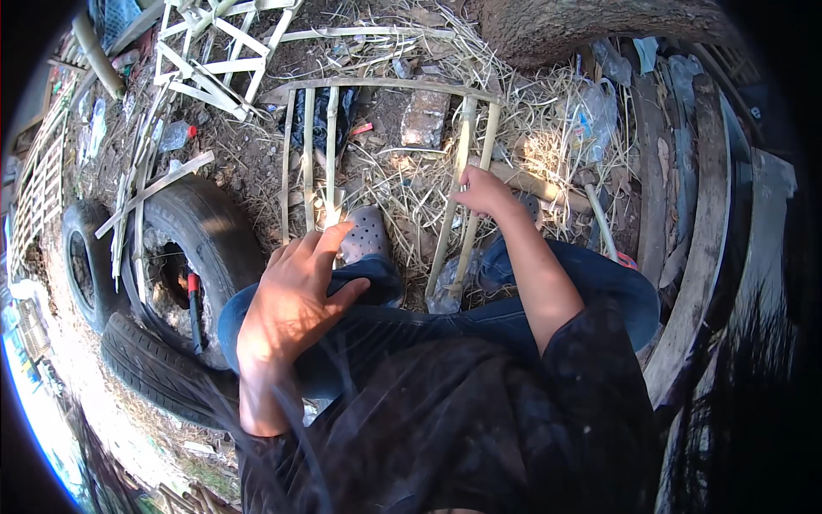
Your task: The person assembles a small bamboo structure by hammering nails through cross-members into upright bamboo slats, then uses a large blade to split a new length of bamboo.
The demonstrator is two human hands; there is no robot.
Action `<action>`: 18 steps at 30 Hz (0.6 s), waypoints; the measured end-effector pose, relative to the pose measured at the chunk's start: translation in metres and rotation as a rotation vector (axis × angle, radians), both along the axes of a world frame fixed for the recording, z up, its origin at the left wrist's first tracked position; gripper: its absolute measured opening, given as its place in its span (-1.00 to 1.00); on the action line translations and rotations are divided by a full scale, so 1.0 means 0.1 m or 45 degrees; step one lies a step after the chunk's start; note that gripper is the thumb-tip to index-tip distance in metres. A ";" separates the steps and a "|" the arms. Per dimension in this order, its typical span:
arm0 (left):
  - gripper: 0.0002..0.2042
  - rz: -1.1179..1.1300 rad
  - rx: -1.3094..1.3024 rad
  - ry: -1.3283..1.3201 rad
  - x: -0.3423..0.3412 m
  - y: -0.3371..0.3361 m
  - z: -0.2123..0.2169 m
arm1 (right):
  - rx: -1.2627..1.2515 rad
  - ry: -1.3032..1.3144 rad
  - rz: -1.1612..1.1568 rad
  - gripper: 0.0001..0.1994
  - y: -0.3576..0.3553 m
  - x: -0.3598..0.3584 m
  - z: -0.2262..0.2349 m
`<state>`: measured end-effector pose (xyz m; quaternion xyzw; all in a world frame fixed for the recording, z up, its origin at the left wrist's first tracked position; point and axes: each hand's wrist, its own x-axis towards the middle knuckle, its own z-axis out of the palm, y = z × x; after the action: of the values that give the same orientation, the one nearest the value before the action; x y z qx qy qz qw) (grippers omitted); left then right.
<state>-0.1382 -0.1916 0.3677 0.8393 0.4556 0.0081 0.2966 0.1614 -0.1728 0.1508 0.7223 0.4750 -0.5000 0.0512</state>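
Observation:
On the ground before me lie several long bamboo strips, joined at their far ends by a bamboo crosspiece (390, 84). My right hand (486, 192) is closed around a pale bamboo strip (444, 231) on the right side, at about its middle. A second right-hand strip (490, 137) runs close beside it. My left hand (295, 287) hovers over my left knee with its fingers stretched out and the thumb apart. Its fingertips are near the close end of a left-hand bamboo strip (331, 146); whether they touch it, I cannot tell.
Worn tyres (205, 227) lie at the left, with a red-and-black handled tool (194, 308) inside one. A brick (425, 118) rests beyond my feet. A woven bamboo lattice (224, 56) is at the far left, a tree trunk (599, 26) at the far right. Wooden planks (709, 206) border the right.

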 end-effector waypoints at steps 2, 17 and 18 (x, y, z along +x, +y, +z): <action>-0.41 0.020 -0.073 0.025 0.15 0.00 0.00 | 0.051 0.133 -0.070 -0.54 -0.11 -0.09 -0.08; -0.63 0.136 0.080 0.709 -0.02 -0.04 -0.06 | 0.504 0.238 0.726 -0.61 2.03 -2.68 1.41; -0.60 0.154 0.039 0.612 -0.05 0.01 -0.27 | 0.305 0.126 0.740 -0.64 2.18 -2.46 1.11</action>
<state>-0.1428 -0.1904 0.3411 0.7927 0.5623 -0.1672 0.1658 -0.0841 0.0455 0.2621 0.5321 0.7188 -0.4395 0.0834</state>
